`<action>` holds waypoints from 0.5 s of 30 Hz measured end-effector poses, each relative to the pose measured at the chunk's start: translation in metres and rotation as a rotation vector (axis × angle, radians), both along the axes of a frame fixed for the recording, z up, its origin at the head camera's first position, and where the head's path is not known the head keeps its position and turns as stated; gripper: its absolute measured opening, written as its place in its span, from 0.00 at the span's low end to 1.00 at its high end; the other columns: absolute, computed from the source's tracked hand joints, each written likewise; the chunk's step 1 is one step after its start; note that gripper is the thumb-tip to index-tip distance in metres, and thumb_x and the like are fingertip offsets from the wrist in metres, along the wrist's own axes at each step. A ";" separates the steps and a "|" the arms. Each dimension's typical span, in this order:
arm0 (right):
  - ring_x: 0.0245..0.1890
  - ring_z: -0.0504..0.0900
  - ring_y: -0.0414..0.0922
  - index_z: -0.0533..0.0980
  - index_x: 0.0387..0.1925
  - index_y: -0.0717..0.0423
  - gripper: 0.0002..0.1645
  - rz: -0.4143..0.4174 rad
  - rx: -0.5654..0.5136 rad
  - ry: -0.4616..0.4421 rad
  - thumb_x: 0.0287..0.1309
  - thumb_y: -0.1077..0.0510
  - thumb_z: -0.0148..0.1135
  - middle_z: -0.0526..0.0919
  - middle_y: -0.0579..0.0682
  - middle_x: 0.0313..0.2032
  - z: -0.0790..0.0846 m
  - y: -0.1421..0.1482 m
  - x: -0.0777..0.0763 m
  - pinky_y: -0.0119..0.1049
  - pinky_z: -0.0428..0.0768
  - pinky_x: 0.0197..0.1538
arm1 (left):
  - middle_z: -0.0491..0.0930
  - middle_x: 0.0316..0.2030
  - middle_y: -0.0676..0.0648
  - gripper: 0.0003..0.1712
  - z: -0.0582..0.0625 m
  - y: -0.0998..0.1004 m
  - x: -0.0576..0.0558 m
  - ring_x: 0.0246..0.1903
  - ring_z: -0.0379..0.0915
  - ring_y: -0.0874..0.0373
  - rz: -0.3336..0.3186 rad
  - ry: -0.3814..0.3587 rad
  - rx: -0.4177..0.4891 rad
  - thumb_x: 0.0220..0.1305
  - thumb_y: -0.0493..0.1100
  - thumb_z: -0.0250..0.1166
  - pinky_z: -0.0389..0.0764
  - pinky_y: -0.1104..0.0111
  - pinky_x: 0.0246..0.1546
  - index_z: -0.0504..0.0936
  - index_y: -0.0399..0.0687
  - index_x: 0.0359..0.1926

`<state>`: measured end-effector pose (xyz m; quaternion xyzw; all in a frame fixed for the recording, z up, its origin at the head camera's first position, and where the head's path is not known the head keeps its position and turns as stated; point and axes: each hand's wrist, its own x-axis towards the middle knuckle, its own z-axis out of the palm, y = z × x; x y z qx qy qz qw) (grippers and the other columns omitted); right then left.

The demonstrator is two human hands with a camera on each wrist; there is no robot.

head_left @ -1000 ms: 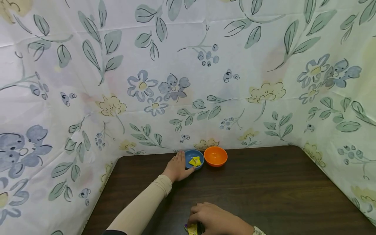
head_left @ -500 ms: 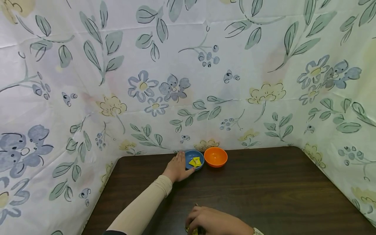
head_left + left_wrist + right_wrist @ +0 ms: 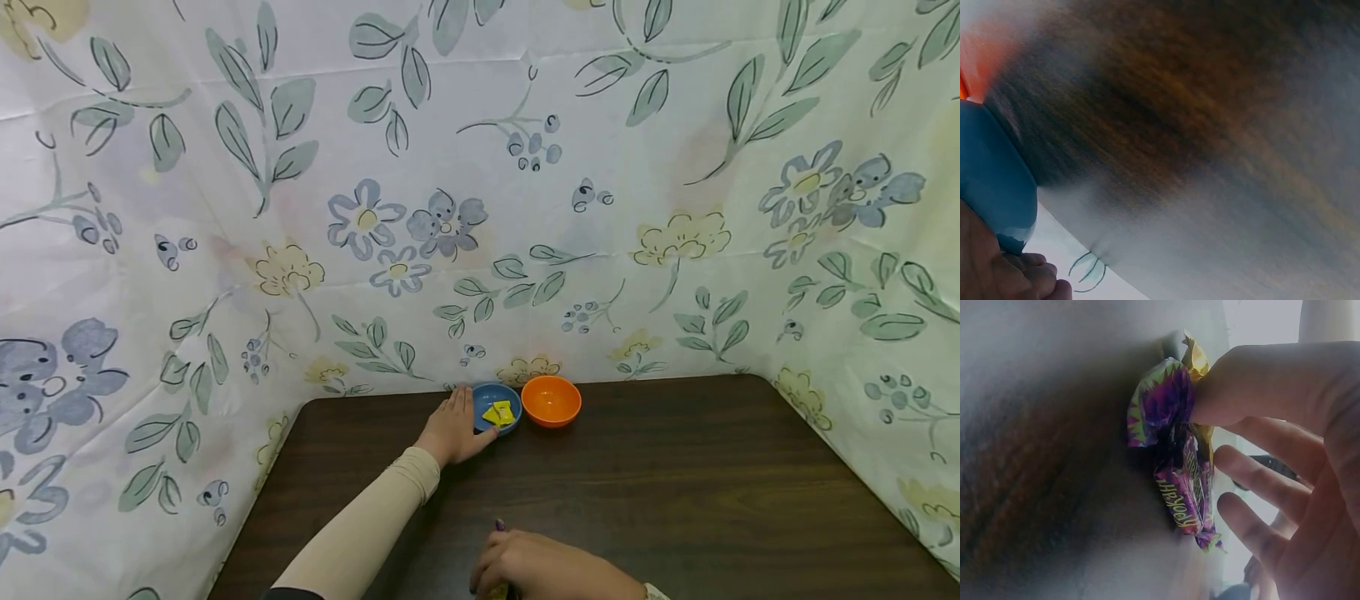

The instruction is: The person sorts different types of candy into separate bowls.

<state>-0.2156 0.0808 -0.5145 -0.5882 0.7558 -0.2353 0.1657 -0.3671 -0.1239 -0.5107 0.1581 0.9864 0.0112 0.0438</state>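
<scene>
In the head view, the left arm reaches across the table [image 3: 675, 483] from near left to far middle. The left hand [image 3: 453, 433] lies nearly straight-fingered against the left side of a blue bowl [image 3: 491, 393], its thumb at the near rim, gripping nothing. Yellow sweets [image 3: 498, 413] lie in that bowl; an orange bowl [image 3: 551, 401] stands just right. At the near edge, the right hand [image 3: 540, 562] bends downward, fingers curled over wrapped candies, a purple tip pointing far.

In the left wrist view, the left hand's fingers rest beside the blue bowl's outer wall.

In the right wrist view, the right thumb presses on the bunch of purple, green and gold wrappers, other fingers loosely bent. A lettered candy's long axis runs roughly along the tabletop, one twisted end pointing away from the thumb.
</scene>
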 end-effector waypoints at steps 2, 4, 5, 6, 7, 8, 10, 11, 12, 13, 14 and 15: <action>0.51 0.78 0.26 0.86 0.55 0.44 0.14 0.006 0.003 0.022 0.72 0.48 0.69 0.88 0.33 0.52 0.000 -0.001 0.000 0.19 0.76 0.56 | 0.52 0.84 0.35 0.62 0.000 0.000 0.000 0.84 0.51 0.43 0.000 0.002 -0.002 0.73 0.80 0.41 0.59 0.53 0.82 0.52 0.33 0.83; 0.49 0.78 0.26 0.86 0.53 0.43 0.13 0.010 0.005 0.042 0.72 0.48 0.68 0.88 0.32 0.50 -0.001 -0.002 0.000 0.17 0.75 0.55 | 0.52 0.84 0.35 0.62 0.000 0.000 0.000 0.83 0.51 0.43 0.001 0.004 0.000 0.73 0.80 0.41 0.59 0.53 0.82 0.52 0.33 0.83; 0.49 0.78 0.26 0.86 0.53 0.43 0.13 0.013 0.007 0.048 0.72 0.47 0.68 0.88 0.32 0.49 -0.001 -0.002 0.000 0.17 0.75 0.55 | 0.52 0.84 0.35 0.62 -0.001 0.000 0.000 0.83 0.51 0.43 0.001 0.005 0.002 0.73 0.80 0.41 0.59 0.53 0.82 0.52 0.33 0.83; 0.48 0.77 0.26 0.86 0.53 0.43 0.13 0.014 0.011 0.056 0.72 0.47 0.68 0.88 0.32 0.49 -0.001 -0.002 0.000 0.16 0.75 0.55 | 0.52 0.84 0.35 0.62 -0.001 0.000 0.000 0.83 0.51 0.43 0.001 0.004 0.003 0.73 0.80 0.41 0.59 0.53 0.82 0.52 0.33 0.83; 0.49 0.77 0.26 0.86 0.53 0.43 0.13 0.014 0.015 0.064 0.72 0.47 0.68 0.88 0.32 0.49 -0.002 -0.003 0.000 0.16 0.75 0.55 | 0.52 0.84 0.35 0.62 -0.001 0.000 0.000 0.83 0.51 0.43 0.002 0.003 0.005 0.73 0.80 0.41 0.59 0.53 0.82 0.52 0.33 0.83; 0.49 0.77 0.25 0.86 0.53 0.43 0.13 0.013 0.020 0.069 0.71 0.47 0.69 0.87 0.32 0.49 -0.002 -0.003 0.000 0.16 0.74 0.55 | 0.52 0.83 0.35 0.62 -0.001 0.000 0.000 0.83 0.51 0.43 0.003 0.002 0.008 0.73 0.80 0.41 0.59 0.53 0.82 0.52 0.33 0.83; 0.50 0.78 0.26 0.86 0.53 0.43 0.13 0.014 0.027 0.078 0.71 0.47 0.69 0.87 0.32 0.50 -0.003 -0.003 0.000 0.17 0.75 0.56 | 0.52 0.83 0.35 0.62 -0.001 0.000 0.000 0.83 0.51 0.43 0.003 0.002 0.010 0.73 0.80 0.41 0.59 0.53 0.82 0.52 0.33 0.83; 0.50 0.78 0.26 0.86 0.53 0.43 0.13 0.014 0.030 0.080 0.71 0.47 0.69 0.87 0.33 0.51 -0.003 -0.003 0.000 0.17 0.75 0.57 | 0.52 0.83 0.35 0.62 -0.001 0.000 0.000 0.83 0.51 0.43 0.003 0.001 0.011 0.73 0.80 0.41 0.59 0.53 0.82 0.52 0.33 0.83; 0.51 0.78 0.25 0.86 0.54 0.43 0.13 0.012 0.032 0.086 0.71 0.47 0.69 0.87 0.33 0.51 -0.003 -0.003 0.000 0.18 0.75 0.57 | 0.52 0.83 0.35 0.62 -0.001 0.000 0.000 0.83 0.51 0.43 0.002 0.001 0.011 0.73 0.80 0.42 0.59 0.53 0.82 0.52 0.33 0.83; 0.51 0.79 0.25 0.86 0.54 0.43 0.13 0.011 0.033 0.089 0.71 0.47 0.69 0.87 0.33 0.51 -0.003 -0.003 0.000 0.18 0.76 0.57 | 0.52 0.83 0.34 0.62 -0.001 0.000 0.000 0.83 0.51 0.43 0.002 0.002 0.012 0.73 0.80 0.42 0.59 0.53 0.82 0.53 0.33 0.83; 0.51 0.79 0.25 0.86 0.54 0.43 0.14 0.008 0.032 0.085 0.71 0.48 0.69 0.87 0.34 0.51 -0.003 -0.004 0.000 0.19 0.76 0.58 | 0.52 0.83 0.34 0.62 -0.001 0.000 0.000 0.83 0.52 0.43 0.002 0.003 0.011 0.73 0.80 0.42 0.59 0.53 0.82 0.53 0.33 0.83; 0.51 0.79 0.25 0.86 0.54 0.43 0.14 0.005 0.031 0.081 0.71 0.48 0.69 0.86 0.34 0.52 -0.002 -0.003 0.000 0.19 0.76 0.58 | 0.52 0.83 0.34 0.61 -0.001 0.000 0.000 0.83 0.52 0.43 0.002 0.004 0.013 0.73 0.80 0.42 0.59 0.53 0.82 0.53 0.33 0.83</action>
